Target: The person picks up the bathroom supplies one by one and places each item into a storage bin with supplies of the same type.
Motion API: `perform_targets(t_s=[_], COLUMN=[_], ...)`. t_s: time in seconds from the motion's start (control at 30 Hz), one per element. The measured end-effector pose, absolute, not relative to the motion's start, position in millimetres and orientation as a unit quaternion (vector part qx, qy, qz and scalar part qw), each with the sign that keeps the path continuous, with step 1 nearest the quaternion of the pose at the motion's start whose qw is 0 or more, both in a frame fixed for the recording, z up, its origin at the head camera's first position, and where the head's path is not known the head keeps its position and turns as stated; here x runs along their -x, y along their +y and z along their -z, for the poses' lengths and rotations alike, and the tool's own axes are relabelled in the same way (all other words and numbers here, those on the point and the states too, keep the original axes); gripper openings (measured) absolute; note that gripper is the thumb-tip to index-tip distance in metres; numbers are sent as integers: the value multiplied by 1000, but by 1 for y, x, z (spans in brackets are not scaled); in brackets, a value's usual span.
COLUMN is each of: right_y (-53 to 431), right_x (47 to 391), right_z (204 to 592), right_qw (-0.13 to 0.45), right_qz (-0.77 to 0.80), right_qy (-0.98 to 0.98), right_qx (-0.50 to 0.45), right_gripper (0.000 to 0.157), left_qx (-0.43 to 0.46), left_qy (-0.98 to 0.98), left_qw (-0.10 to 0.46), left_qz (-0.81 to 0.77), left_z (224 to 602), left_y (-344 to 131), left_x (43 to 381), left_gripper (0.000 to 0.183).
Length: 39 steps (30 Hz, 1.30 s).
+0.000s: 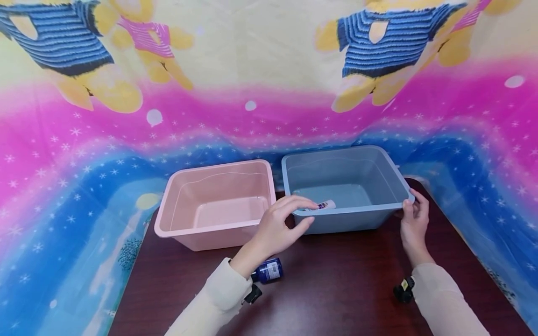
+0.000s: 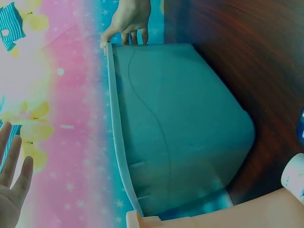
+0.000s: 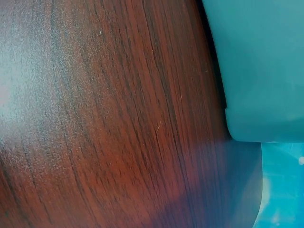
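My left hand (image 1: 280, 223) hovers over the near left corner of a grey-blue plastic bin (image 1: 349, 225), its fingers loosely spread. Just past those fingertips, behind the near rim, shows a small white container with a dark label (image 1: 326, 204); the rim hides part of it. In the left wrist view the fingers of the left hand (image 2: 14, 178) are extended, with nothing visible between them. My right hand (image 1: 415, 225) grips the bin's near right corner at the rim. The right wrist view shows the bin's outer wall (image 3: 266, 71) but no hand.
A pink bin (image 1: 210, 240) stands left of the grey-blue one. A dark blue labelled bottle (image 1: 270, 270) lies on the brown table (image 1: 336, 284) beside my left forearm. The left wrist view also shows a white container (image 2: 293, 178). A patterned cloth (image 1: 252, 126) hangs behind.
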State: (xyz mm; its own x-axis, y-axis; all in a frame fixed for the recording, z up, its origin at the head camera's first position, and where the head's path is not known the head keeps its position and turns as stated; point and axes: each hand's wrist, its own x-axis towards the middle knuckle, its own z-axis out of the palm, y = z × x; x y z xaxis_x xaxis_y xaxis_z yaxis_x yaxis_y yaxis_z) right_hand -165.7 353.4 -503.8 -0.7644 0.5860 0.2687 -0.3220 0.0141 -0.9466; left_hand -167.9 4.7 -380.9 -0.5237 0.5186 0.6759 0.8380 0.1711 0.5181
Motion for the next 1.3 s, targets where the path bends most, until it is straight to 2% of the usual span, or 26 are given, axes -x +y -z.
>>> perform_targets(t_s=[0.4,0.73,1.3], right_y=[349,360,361], right_x=[164,172,174], right_z=[497,514,521], right_qw=[324,322,337], right_qz=[-693,-697,-697], right_qy=[-634,-629,-622], right_qx=[110,121,117], right_gripper=[41,40,40], left_qx=[453,436,395], left_qy=[-749,-765,-802], left_qw=[174,169,117], left_qz=[452,443,432], left_z=[396,411,431], left_y=[-12,-30,-52], left_x=[159,152,139], left_gripper=[21,21,22])
